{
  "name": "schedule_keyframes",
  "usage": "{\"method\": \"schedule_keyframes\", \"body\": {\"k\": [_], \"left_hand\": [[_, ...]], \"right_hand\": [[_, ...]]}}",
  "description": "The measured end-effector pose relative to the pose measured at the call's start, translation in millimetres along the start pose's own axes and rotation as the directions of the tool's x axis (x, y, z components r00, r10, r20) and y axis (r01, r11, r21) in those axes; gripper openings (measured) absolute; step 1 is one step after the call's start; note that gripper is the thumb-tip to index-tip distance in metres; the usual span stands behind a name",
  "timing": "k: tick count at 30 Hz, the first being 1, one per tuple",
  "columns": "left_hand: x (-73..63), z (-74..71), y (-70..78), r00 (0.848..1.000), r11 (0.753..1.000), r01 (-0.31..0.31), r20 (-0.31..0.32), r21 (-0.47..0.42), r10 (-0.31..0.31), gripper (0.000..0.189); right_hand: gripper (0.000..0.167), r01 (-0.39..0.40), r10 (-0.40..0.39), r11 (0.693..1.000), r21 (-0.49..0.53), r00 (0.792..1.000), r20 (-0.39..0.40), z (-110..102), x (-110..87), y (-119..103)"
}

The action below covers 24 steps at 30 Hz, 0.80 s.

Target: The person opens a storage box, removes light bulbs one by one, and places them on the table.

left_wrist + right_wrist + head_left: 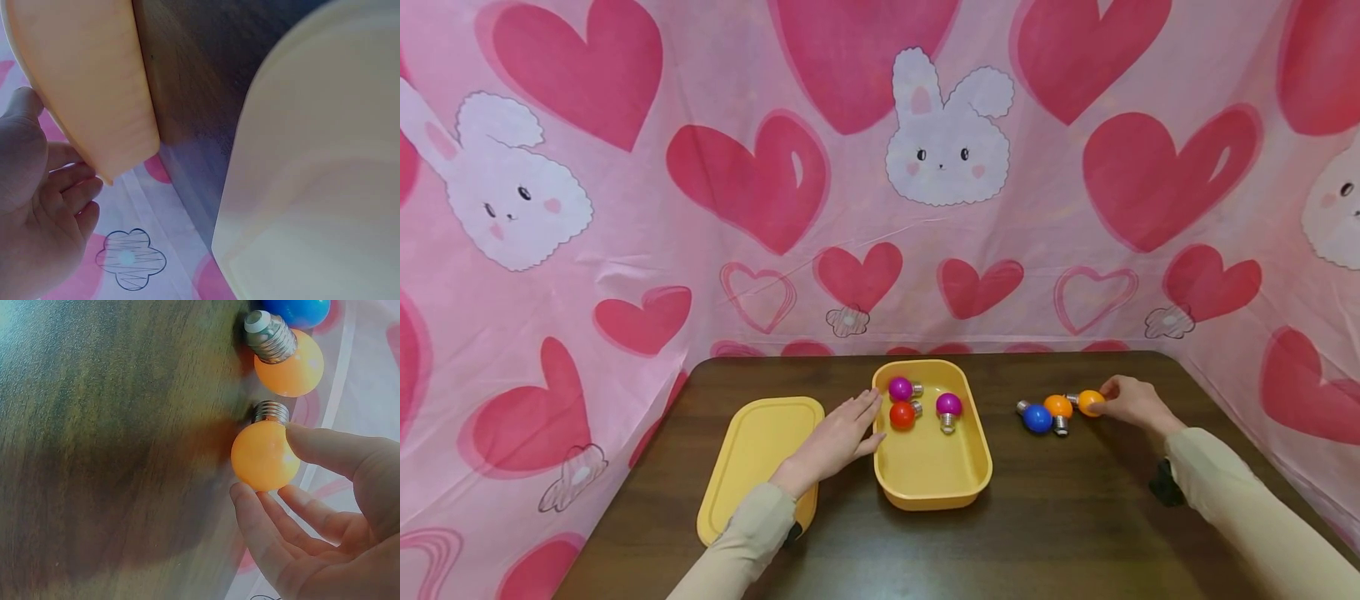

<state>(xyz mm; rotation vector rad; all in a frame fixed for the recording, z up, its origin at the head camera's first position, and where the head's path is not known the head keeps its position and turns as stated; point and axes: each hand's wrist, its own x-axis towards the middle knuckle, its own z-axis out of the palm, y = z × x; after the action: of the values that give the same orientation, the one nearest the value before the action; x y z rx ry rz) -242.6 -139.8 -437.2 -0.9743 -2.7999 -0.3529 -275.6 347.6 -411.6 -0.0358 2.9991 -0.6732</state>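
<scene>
My right hand [1138, 404] pinches an orange light bulb [265, 456] between thumb and fingertips, at the right end of a small group of bulbs. Beside it lie another orange bulb [1057, 407] and a blue bulb [1037, 418]. With fingers fairly straight, my left hand [842, 437] touches the left rim of a yellow plastic box [932, 492]. Inside that box are a red bulb [902, 415] and two purple bulbs, one by the left wall [900, 388] and one nearer the middle [949, 406].
A yellow lid [767, 442] lies flat on the dark wooden table [1060, 533], left of the box and partly under my left forearm. Behind the table hangs a pink cloth [865, 217] with hearts and rabbits.
</scene>
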Motion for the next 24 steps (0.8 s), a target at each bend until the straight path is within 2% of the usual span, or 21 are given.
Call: {"method": "schedule_keyframes", "body": {"k": [14,24], "left_hand": [[0.4,-1.1,0.0,1.0,1.0,-0.002,0.005,0.01,0.001,0.062],[0.1,-0.5,0.9,1.0,1.0,-0.009,-0.006,0.022,0.009,0.062]], "right_hand": [[0.052,-0.023,0.022,1.0,0.013,0.999,0.034,0.7,8.0,3.7],[0.049,0.014,-0.014,1.0,0.008,0.999,0.029,2.7,12.9,2.3]]}}
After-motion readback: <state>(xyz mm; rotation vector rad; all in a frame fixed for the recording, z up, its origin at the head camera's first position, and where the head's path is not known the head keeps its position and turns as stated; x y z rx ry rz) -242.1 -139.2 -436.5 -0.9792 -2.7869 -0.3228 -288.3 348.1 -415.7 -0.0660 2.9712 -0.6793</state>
